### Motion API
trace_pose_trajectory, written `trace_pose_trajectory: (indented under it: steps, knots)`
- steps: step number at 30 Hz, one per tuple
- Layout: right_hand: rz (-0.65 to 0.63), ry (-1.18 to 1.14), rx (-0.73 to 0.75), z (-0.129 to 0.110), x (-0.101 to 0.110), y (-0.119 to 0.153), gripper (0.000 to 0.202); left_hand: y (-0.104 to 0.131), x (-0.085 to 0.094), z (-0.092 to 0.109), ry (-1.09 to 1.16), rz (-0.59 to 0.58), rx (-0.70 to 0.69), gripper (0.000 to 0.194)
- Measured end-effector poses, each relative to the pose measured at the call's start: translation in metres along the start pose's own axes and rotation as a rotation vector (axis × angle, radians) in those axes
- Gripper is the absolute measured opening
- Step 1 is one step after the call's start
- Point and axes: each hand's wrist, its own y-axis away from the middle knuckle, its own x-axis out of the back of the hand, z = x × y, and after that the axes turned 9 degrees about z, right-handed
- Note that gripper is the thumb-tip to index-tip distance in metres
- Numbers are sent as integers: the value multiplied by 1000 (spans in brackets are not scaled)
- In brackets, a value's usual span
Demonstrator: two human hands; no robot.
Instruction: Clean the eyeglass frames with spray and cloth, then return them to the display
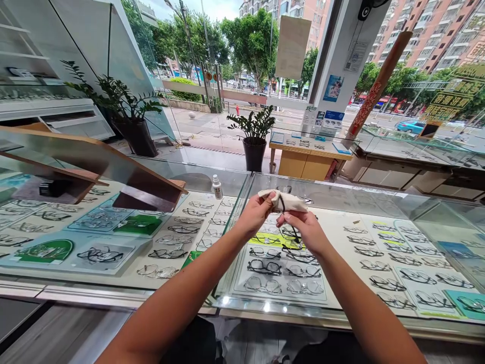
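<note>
Above the glass display case, my left hand (258, 212) pinches the left end of a white cloth (293, 201). My right hand (303, 227) is closed at the cloth's lower right side, its fingers on a dark-framed pair of glasses (282, 205). Part of the frame shows against the cloth and between the two hands; the rest is hidden by cloth and fingers. One dark temple seems to hang below the hands, though it is hard to tell from the glasses in the case beneath.
A small white bottle (217, 187) stands on the glass counter (227, 303) left of my hands. Rows of glasses (264, 266) lie inside. A slanted wood-edged panel (147, 177) rises at the left. Beyond are a potted plant (254, 146) and a wooden table (310, 164).
</note>
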Motion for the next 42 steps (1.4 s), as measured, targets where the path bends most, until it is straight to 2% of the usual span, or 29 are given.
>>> trace_pose_trajectory:
  steps: [4, 6, 8, 12, 14, 18, 21, 23, 26, 28, 30, 32, 37, 42]
  knots:
    - [3, -42, -31, 1, 5, -3, 33, 5, 1, 8, -13, -182, 74, 45]
    - [9, -32, -22, 3, 4, -3, 35, 8, -1, 6, -15, -210, 71, 45]
    - [17, 10, -2, 6, -1, -1, 37, 9, -5, 0, -6, -149, 33, 44]
    - [16, 67, 30, 8, -9, 3, 39, 6, -10, -8, 16, 66, -40, 48]
    - [20, 51, 29, 7, -8, 3, 38, 4, -9, -6, 42, 83, -13, 50]
    - [45, -49, -28, 4, -1, 0, 33, 6, -6, 5, 57, -87, 72, 46]
    - [48, -83, -51, 6, -1, -1, 32, 8, -5, 5, 18, -186, 72, 47]
    - [46, -61, -37, 10, -6, 0, 32, 8, -6, -1, -3, -149, 33, 45]
    - [23, -67, -22, 16, -14, 3, 31, 7, -5, -9, -18, -15, -6, 46]
    - [17, -95, -20, 18, -16, 3, 31, 4, -4, -11, -13, -5, 18, 49]
    - [22, -127, -37, 16, -15, 3, 31, 1, -2, -8, 26, -43, 64, 51]
    - [26, -175, -65, 9, -12, 3, 30, -4, 1, -2, 97, -40, 107, 48]
    - [66, -276, -115, -13, -6, 2, 29, -21, 19, 15, 228, 101, 195, 20]
    - [67, -232, -67, -32, 0, 2, 29, -35, 43, 23, 145, 73, 314, 14]
